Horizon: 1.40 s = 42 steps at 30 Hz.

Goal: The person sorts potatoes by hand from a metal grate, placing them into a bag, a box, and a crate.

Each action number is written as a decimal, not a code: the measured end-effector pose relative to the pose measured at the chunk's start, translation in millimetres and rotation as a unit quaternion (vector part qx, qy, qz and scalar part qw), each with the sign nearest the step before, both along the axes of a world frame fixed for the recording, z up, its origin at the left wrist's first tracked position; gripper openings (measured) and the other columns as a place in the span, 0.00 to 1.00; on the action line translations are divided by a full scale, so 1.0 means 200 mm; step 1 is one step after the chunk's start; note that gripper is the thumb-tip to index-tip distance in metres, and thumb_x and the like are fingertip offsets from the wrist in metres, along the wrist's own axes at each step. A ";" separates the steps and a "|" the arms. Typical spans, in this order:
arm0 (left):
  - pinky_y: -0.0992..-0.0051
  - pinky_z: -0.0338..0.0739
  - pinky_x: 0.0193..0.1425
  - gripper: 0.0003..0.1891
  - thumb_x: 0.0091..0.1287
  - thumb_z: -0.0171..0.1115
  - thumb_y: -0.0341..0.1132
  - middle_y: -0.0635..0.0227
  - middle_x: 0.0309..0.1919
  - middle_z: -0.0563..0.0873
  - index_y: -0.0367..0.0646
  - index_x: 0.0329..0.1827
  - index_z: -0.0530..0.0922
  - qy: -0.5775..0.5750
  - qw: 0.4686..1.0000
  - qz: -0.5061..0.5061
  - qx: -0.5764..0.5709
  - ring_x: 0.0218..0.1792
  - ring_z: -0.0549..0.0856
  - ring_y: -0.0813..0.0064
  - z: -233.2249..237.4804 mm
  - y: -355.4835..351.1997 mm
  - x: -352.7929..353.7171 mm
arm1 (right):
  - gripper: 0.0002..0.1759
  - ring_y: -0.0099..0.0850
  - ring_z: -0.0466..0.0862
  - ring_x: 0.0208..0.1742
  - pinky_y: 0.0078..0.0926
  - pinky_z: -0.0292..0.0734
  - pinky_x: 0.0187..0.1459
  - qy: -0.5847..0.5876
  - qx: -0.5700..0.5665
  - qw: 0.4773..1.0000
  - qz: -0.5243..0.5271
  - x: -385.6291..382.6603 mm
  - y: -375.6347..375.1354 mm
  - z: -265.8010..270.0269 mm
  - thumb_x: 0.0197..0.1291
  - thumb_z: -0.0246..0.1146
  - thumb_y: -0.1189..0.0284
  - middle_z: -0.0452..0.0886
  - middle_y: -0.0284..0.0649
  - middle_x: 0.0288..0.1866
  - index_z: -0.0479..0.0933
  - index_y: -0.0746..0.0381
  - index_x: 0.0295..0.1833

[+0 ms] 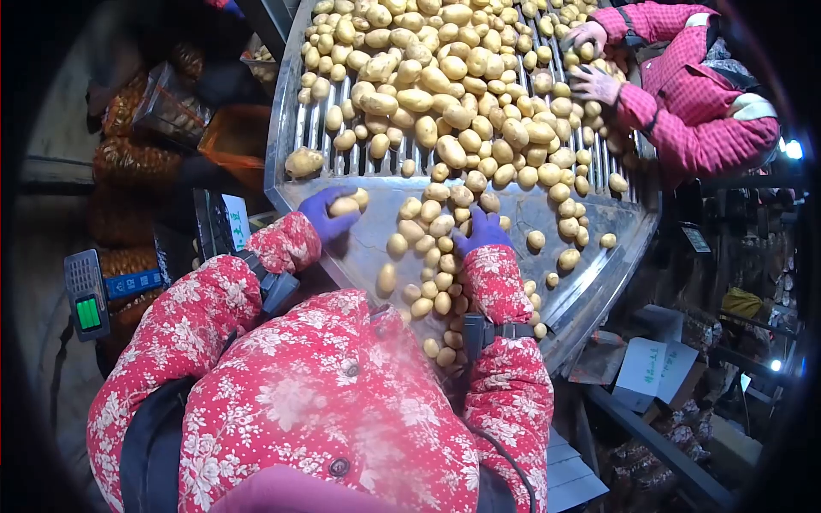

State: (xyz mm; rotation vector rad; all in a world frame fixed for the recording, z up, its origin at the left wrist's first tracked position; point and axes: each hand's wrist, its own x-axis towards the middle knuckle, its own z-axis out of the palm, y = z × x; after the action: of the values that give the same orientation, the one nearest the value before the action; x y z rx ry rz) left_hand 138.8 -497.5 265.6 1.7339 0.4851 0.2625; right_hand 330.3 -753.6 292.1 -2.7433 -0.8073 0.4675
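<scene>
My left hand (329, 213), in a purple glove, curls around two potatoes (345, 206) at the left side of the metal sorting table (359, 248). In a matching glove, my right hand (481, 232) rests among the loose potatoes (440, 226) at the middle, its fingers apart and touching some of them. A stream of small potatoes (443, 281) runs down the sheet towards my body. Beyond both hands, a large heap of potatoes (453, 85) covers the slatted rack. One bigger potato (304, 162) lies at the rack's left corner.
Across the rack on the right, another person's gloved hands (592, 64) work among potatoes. An orange crate (237, 141) stands at the left, near a scale display (87, 295) and filled net bags (128, 162). An open white carton (654, 369) is at the lower right.
</scene>
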 end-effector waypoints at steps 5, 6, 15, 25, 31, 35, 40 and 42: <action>0.61 0.84 0.48 0.29 0.73 0.47 0.55 0.51 0.54 0.81 0.41 0.67 0.70 -0.018 0.741 0.018 -0.671 0.48 0.84 0.61 0.04 0.07 -0.05 | 0.37 0.45 0.81 0.57 0.40 0.77 0.56 0.160 0.117 0.973 -0.117 -0.11 0.07 0.21 0.52 0.71 0.55 0.77 0.53 0.58 0.71 0.60 0.65; 0.58 0.83 0.50 0.29 0.72 0.48 0.54 0.51 0.57 0.80 0.41 0.67 0.69 -0.023 0.746 0.045 -0.664 0.51 0.83 0.59 0.21 -0.04 -0.03 | 0.36 0.43 0.81 0.56 0.38 0.77 0.55 0.212 0.194 0.949 -0.127 -0.17 0.09 0.21 0.53 0.71 0.57 0.78 0.51 0.58 0.72 0.60 0.65; 0.54 0.84 0.52 0.27 0.69 0.59 0.36 0.55 0.58 0.77 0.52 0.71 0.65 -0.014 0.721 -0.003 -0.693 0.54 0.82 0.54 0.05 -0.08 -0.08 | 0.31 0.49 0.79 0.55 0.42 0.72 0.60 -0.180 0.241 0.953 -0.048 0.40 0.15 -0.04 0.54 0.70 0.60 0.78 0.54 0.56 0.75 0.66 0.60; 0.47 0.74 0.56 0.36 0.71 0.46 0.60 0.44 0.63 0.75 0.35 0.69 0.67 0.046 0.561 -0.110 -0.819 0.57 0.79 0.44 0.11 -0.15 -0.09 | 0.23 0.49 0.79 0.52 0.45 0.73 0.55 -0.177 0.215 0.960 -0.032 0.30 0.11 0.03 0.56 0.66 0.60 0.78 0.50 0.54 0.76 0.60 0.55; 0.49 0.73 0.58 0.38 0.71 0.44 0.61 0.44 0.65 0.73 0.36 0.69 0.66 0.006 0.549 -0.116 -0.828 0.57 0.79 0.46 0.20 -0.16 -0.09 | 0.30 0.40 0.79 0.53 0.36 0.77 0.53 -0.002 0.372 0.917 -0.140 0.46 0.22 0.05 0.56 0.66 0.70 0.76 0.49 0.56 0.67 0.63 0.64; 0.51 0.74 0.58 0.33 0.72 0.45 0.55 0.43 0.66 0.71 0.41 0.72 0.64 -0.044 0.588 -0.143 -0.795 0.57 0.80 0.48 0.17 -0.18 -0.08 | 0.28 0.36 0.81 0.48 0.32 0.79 0.49 0.382 0.668 0.612 -0.185 0.40 0.11 -0.01 0.60 0.60 0.73 0.78 0.47 0.54 0.65 0.64 0.66; 0.57 0.83 0.52 0.35 0.64 0.62 0.27 0.41 0.64 0.71 0.54 0.75 0.60 -0.140 0.663 -0.130 -0.724 0.55 0.82 0.49 0.12 -0.22 -0.13 | 0.27 0.43 0.81 0.51 0.36 0.79 0.46 0.573 0.709 0.384 -0.148 0.20 0.04 -0.06 0.60 0.59 0.69 0.78 0.48 0.59 0.69 0.57 0.66; 0.59 0.85 0.50 0.40 0.60 0.64 0.22 0.42 0.63 0.73 0.54 0.75 0.59 -0.120 0.673 -0.113 -0.721 0.55 0.82 0.48 0.13 -0.21 -0.12 | 0.28 0.43 0.81 0.50 0.36 0.79 0.46 0.581 0.715 0.361 -0.146 0.16 0.04 -0.06 0.59 0.59 0.69 0.77 0.49 0.60 0.69 0.57 0.66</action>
State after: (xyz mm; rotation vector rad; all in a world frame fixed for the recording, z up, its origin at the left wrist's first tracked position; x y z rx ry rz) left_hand 115.4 -540.4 292.5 0.1489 0.1302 -0.1084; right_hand 362.7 -745.1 280.6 -0.4128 -0.0130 0.8035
